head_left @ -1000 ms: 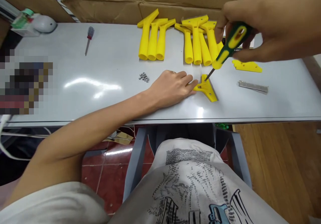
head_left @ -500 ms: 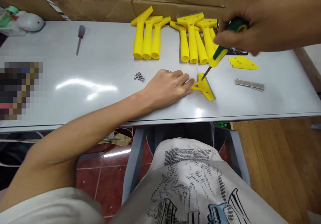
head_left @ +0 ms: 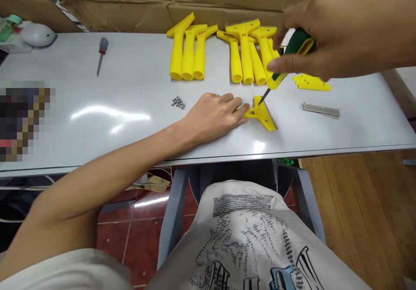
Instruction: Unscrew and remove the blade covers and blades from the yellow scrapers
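Note:
My left hand (head_left: 218, 115) rests on the table with its fingers closed round the handle of a yellow scraper (head_left: 263, 117), whose wide head sticks out to the right. Most of that handle is hidden under the hand. Above it, my right hand (head_left: 320, 43) grips a screwdriver (head_left: 277, 78) with a green and yellow handle, tilted down to the left. Its tip meets a screw on the upper part of the scraper head. A second screw shows lower on the head. Left of my left hand lies a small pile of screws (head_left: 178, 102).
Several yellow scrapers (head_left: 187, 56) lie along the back by a cardboard wall (head_left: 130, 8). On the right are yellow plates (head_left: 312, 83) and thin metal blades (head_left: 320, 110). Another screwdriver (head_left: 102, 56) and a white computer mouse (head_left: 37, 35) lie on the left. The table's front edge (head_left: 292, 154) runs before me.
My right hand has shifted slightly down and left and its grip on the screwdriver handle has turned, with the thumb now stretched along it. My left hand keeps its hold on the scraper.

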Available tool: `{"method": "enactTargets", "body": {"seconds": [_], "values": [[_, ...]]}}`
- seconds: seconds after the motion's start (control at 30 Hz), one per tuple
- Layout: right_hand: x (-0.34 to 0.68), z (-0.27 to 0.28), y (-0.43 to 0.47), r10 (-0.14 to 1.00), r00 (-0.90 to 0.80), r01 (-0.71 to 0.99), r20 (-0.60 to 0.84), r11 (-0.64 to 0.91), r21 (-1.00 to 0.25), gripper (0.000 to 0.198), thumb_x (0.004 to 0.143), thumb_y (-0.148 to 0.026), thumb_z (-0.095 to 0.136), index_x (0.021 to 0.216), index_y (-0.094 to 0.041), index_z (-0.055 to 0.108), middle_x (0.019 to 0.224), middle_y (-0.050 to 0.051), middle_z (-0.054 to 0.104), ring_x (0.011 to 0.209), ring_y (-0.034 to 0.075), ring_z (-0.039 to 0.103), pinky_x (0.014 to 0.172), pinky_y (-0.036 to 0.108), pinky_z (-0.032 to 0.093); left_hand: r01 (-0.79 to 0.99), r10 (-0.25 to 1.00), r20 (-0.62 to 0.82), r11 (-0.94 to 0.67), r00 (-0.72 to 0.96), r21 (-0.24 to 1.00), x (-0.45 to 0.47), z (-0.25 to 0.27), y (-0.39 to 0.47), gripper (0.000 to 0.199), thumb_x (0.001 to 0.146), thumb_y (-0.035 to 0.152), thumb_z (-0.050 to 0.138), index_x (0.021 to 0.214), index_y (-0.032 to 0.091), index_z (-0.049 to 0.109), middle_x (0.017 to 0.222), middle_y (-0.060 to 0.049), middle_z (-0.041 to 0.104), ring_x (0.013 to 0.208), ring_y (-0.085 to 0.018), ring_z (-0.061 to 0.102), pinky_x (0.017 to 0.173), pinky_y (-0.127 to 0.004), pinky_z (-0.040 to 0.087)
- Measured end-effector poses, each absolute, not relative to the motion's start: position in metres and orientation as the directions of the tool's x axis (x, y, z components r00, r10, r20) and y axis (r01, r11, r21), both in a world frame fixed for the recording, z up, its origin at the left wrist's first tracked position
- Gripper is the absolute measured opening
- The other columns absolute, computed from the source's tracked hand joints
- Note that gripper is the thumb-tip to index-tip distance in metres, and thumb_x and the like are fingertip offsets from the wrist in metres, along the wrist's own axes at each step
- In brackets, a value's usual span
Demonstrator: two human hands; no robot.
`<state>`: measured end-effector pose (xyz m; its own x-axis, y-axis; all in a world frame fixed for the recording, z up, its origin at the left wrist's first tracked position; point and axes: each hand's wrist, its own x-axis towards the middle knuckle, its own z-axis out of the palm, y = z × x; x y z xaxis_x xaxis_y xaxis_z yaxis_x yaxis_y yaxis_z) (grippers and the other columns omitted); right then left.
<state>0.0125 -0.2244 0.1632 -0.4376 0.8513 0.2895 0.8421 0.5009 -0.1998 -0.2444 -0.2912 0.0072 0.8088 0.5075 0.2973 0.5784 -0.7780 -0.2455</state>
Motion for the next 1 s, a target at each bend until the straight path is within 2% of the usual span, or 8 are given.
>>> {"method": "enactTargets", "body": {"seconds": [0.1, 0.23, 0.33, 0.43, 0.57, 0.67, 0.77, 1.0], "values": [[0.000, 0.185, -0.241, 0.918, -0.385, 0.891, -0.092, 0.396, 0.221, 0.023, 0.094, -0.019, 0.104, 0.093, -0.028, 0.083, 0.065, -0.006, 0.057, 0.146, 0.041, 0.083, 0.119, 0.050, 0.070, 0.574, 0.502, 0.293, -0.772, 0.814, -0.271, -0.244, 0.007, -0.291, 0.035, 0.132, 0.032, 0.057, 0.143, 0.014, 0.084, 0.102, -0.013, 0.082, 0.094, -0.030, 0.080, 0.066, -0.037, 0.044], [-0.006, 0.190, -0.260, 0.880, -0.439, 0.829, -0.181, 0.474, 0.297, 0.074, 0.094, -0.027, 0.106, 0.159, -0.016, 0.071, 0.120, 0.011, 0.086, 0.136, 0.053, 0.083, 0.122, 0.071, 0.066, 0.579, 0.514, 0.278, -0.770, 0.811, -0.266, -0.244, 0.006, -0.291, 0.038, 0.133, 0.034, 0.055, 0.150, 0.015, 0.082, 0.104, -0.013, 0.082, 0.096, -0.030, 0.081, 0.068, -0.036, 0.046], [-0.004, 0.186, -0.262, 0.900, -0.411, 0.827, -0.147, 0.436, 0.354, 0.050, 0.121, -0.058, 0.072, 0.139, -0.012, 0.083, 0.084, 0.010, 0.077, 0.128, 0.056, 0.085, 0.110, 0.074, 0.067, 0.587, 0.523, 0.279, -0.769, 0.805, -0.251, -0.244, 0.006, -0.291, 0.038, 0.133, 0.036, 0.056, 0.151, 0.015, 0.082, 0.105, -0.013, 0.083, 0.098, -0.031, 0.082, 0.070, -0.037, 0.049], [0.000, 0.186, -0.261, 0.863, -0.483, 0.787, -0.144, 0.501, 0.360, 0.027, 0.117, -0.034, 0.075, 0.134, -0.016, 0.086, 0.104, 0.012, 0.079, 0.131, 0.055, 0.084, 0.111, 0.069, 0.066, 0.591, 0.526, 0.284, -0.770, 0.802, -0.241, -0.245, 0.005, -0.291, 0.037, 0.132, 0.036, 0.059, 0.150, 0.015, 0.083, 0.105, -0.013, 0.083, 0.098, -0.031, 0.082, 0.069, -0.037, 0.050], [0.000, 0.186, -0.262, 0.850, -0.494, 0.800, -0.182, 0.526, 0.289, 0.078, 0.101, -0.034, 0.096, 0.170, -0.016, 0.064, 0.138, 0.018, 0.077, 0.144, 0.059, 0.077, 0.114, 0.069, 0.064, 0.593, 0.524, 0.295, -0.769, 0.799, -0.238, -0.245, 0.005, -0.291, 0.036, 0.132, 0.037, 0.059, 0.148, 0.016, 0.083, 0.106, -0.013, 0.083, 0.096, -0.030, 0.082, 0.069, -0.037, 0.049], [-0.001, 0.185, -0.263, 0.878, -0.468, 0.837, -0.098, 0.476, 0.271, 0.054, 0.121, -0.052, 0.069, 0.159, -0.014, 0.074, 0.130, 0.020, 0.082, 0.145, 0.064, 0.076, 0.109, 0.076, 0.063, 0.599, 0.533, 0.292, -0.768, 0.794, -0.228, -0.245, 0.006, -0.291, 0.034, 0.131, 0.036, 0.060, 0.148, 0.018, 0.083, 0.106, -0.013, 0.083, 0.097, -0.030, 0.082, 0.070, -0.036, 0.050], [-0.001, 0.184, -0.262, 0.867, -0.489, 0.836, -0.095, 0.497, 0.233, 0.030, 0.117, -0.032, 0.071, 0.142, -0.022, 0.084, 0.128, 0.011, 0.085, 0.141, 0.054, 0.081, 0.115, 0.071, 0.064, 0.587, 0.520, 0.283, -0.763, 0.806, -0.269, -0.244, 0.007, -0.292, 0.034, 0.132, 0.035, 0.060, 0.147, 0.015, 0.084, 0.104, -0.012, 0.083, 0.096, -0.029, 0.082, 0.067, -0.036, 0.048], [-0.008, 0.184, -0.264, 0.860, -0.504, 0.832, -0.082, 0.509, 0.219, 0.051, 0.119, -0.048, 0.076, 0.159, -0.018, 0.078, 0.092, 0.007, 0.079, 0.140, 0.051, 0.078, 0.116, 0.071, 0.059, 0.580, 0.516, 0.273, -0.765, 0.812, -0.279, -0.244, 0.010, -0.293, 0.034, 0.131, 0.033, 0.061, 0.149, 0.015, 0.083, 0.106, -0.013, 0.084, 0.097, -0.030, 0.083, 0.067, -0.036, 0.048]]}}
